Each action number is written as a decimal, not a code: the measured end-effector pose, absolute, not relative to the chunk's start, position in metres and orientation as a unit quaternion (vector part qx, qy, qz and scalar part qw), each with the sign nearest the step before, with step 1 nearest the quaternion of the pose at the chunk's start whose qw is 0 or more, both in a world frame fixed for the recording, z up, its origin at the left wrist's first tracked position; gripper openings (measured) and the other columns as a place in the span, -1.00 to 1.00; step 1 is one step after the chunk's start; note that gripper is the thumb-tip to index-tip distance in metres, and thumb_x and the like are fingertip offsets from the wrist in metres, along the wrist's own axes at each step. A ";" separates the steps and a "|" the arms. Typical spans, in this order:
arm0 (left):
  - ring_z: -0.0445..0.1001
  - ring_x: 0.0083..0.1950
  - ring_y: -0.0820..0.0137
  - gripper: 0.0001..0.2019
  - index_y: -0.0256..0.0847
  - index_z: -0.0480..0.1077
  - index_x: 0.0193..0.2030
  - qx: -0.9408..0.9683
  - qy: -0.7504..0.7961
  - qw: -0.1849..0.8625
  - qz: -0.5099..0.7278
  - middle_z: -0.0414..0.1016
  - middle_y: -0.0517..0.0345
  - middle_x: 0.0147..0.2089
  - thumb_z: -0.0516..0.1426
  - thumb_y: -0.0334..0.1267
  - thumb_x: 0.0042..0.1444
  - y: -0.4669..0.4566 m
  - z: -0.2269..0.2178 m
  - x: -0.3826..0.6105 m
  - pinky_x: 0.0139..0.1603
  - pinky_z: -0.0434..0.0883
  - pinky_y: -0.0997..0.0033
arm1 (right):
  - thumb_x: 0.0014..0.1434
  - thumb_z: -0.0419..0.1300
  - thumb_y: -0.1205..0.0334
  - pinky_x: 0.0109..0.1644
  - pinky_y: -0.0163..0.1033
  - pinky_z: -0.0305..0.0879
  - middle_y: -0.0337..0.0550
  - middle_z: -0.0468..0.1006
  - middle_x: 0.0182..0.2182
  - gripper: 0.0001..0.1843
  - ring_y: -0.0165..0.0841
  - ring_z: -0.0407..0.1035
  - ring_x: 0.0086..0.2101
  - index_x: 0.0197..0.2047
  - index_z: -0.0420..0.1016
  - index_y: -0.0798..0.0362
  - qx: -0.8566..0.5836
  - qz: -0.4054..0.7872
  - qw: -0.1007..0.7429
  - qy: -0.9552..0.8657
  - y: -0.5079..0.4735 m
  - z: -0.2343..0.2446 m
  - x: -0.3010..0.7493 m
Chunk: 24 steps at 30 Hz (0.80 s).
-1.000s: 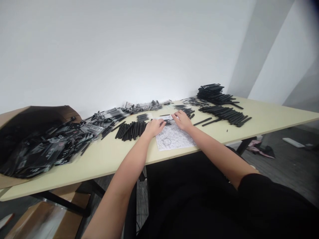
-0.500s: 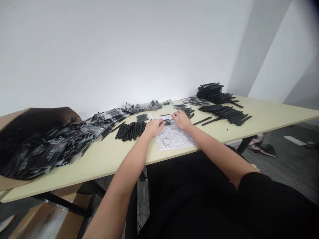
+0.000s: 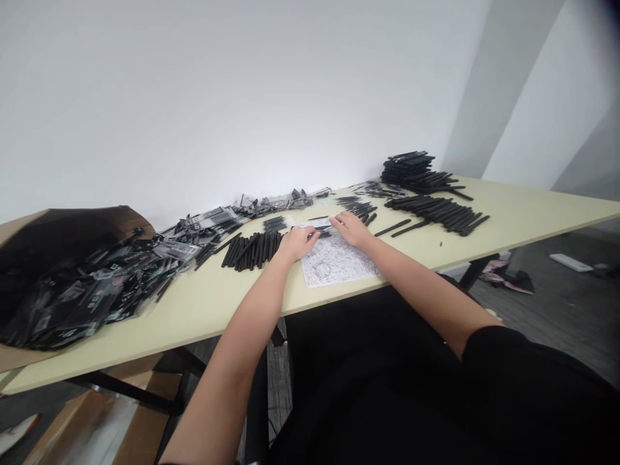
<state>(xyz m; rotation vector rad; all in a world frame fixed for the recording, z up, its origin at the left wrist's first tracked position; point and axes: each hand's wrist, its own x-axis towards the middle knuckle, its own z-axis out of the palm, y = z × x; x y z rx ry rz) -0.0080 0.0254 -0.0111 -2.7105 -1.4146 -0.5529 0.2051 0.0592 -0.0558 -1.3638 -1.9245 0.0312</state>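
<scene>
Over a white sheet printed with dense line drawings (image 3: 334, 265), my left hand (image 3: 296, 244) is closed, thumb and fingers pinching a thin black pen piece (image 3: 323, 232) that points right. My right hand (image 3: 352, 228) is curled at the sheet's far right edge, its fingertips pressed together; what they hold is too small to make out. A short gap separates the two hands. A row of thick black pen barrels (image 3: 252, 250) lies just left of my left hand. Thin dark pen parts (image 3: 356, 206) lie fanned out beyond my right hand.
A cardboard box (image 3: 130, 219) on its side spills black plastic packets (image 3: 97, 290) at the left. Clear wrappers (image 3: 271, 205) line the wall. Black pens form a high stack (image 3: 409, 171) and a row (image 3: 440, 213) at the right of the pale table (image 3: 523, 213).
The view has shifted slightly, so the table's right part sits a little higher. Both hands stay over the sheet, with only slight finger movement.
</scene>
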 end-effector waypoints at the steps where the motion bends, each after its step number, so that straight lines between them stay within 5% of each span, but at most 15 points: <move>1: 0.53 -0.17 0.25 -0.60 -0.15 0.51 -0.11 -0.872 -0.456 0.016 -0.177 0.60 0.01 -0.20 -0.09 -0.03 0.35 0.026 -0.011 -0.008 -0.19 0.38 0.38 | 0.37 -0.13 -0.06 0.06 -0.10 0.23 0.03 0.49 -0.24 -0.52 -0.17 0.35 -0.11 -0.31 0.48 0.02 -0.536 0.011 0.378 -0.754 0.059 -0.056 0.205; 24: 0.51 -0.24 0.26 -0.64 -0.20 0.52 -0.16 -0.884 -0.440 -0.008 -0.158 0.58 -0.01 -0.22 -0.05 -0.10 0.33 0.025 -0.010 -0.007 -0.25 0.36 0.39 | 0.38 -0.11 -0.07 0.04 -0.18 0.20 -0.02 0.48 -0.28 -0.49 -0.23 0.35 -0.14 -0.32 0.51 0.04 -0.546 0.021 0.345 -0.763 0.061 -0.060 0.205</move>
